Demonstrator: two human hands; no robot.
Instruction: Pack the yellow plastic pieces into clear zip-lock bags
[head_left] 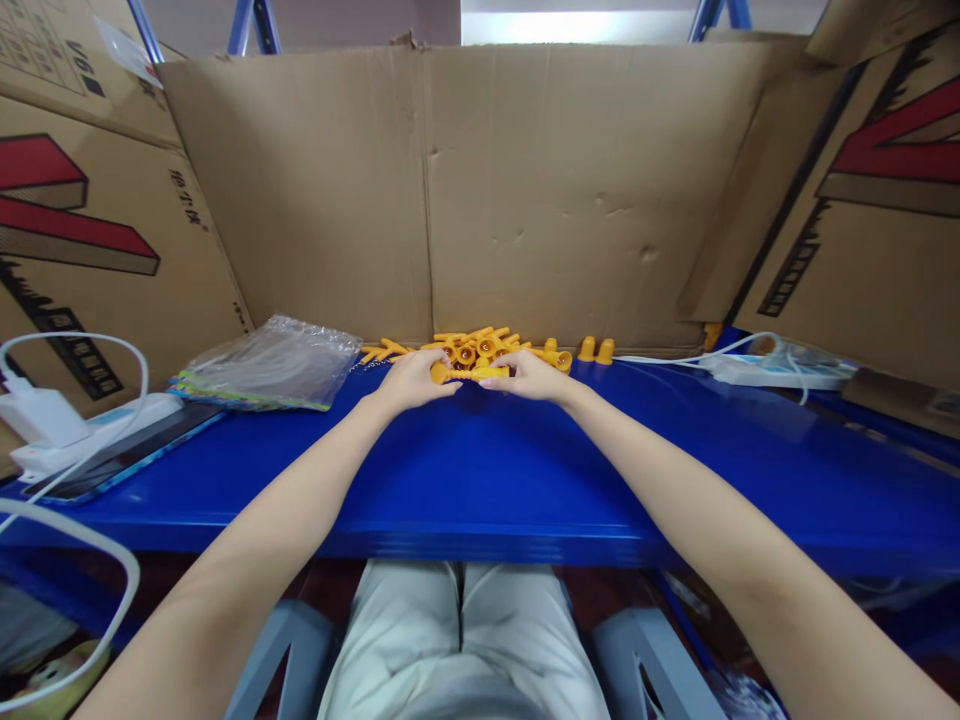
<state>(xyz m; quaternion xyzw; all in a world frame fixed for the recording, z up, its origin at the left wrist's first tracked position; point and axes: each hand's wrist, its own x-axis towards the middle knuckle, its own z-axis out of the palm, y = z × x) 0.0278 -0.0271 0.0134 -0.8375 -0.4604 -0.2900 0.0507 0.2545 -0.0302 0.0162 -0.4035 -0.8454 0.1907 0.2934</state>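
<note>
Between my hands, near the back of the blue table [480, 460], a yellow-orange plastic part [469, 375] lies crosswise, with a round end at its left. My left hand [412, 382] has its fingers closed on the round end. The fingers of my right hand [529, 375] pinch the part's right end. Right behind them is a pile of yellow-orange plastic pieces [491, 345], some stick-like and some cup-shaped. Two small yellow cups [596, 350] stand upright to the right of the pile. My fingers hide some of the pieces.
A cardboard wall [562, 190] rises behind the pile. Clear plastic bags [270, 360], a phone [127, 450] and a white power strip [97, 435] with a cable are at the left. Another power strip [780, 370] sits at the right, and large boxes flank both sides.
</note>
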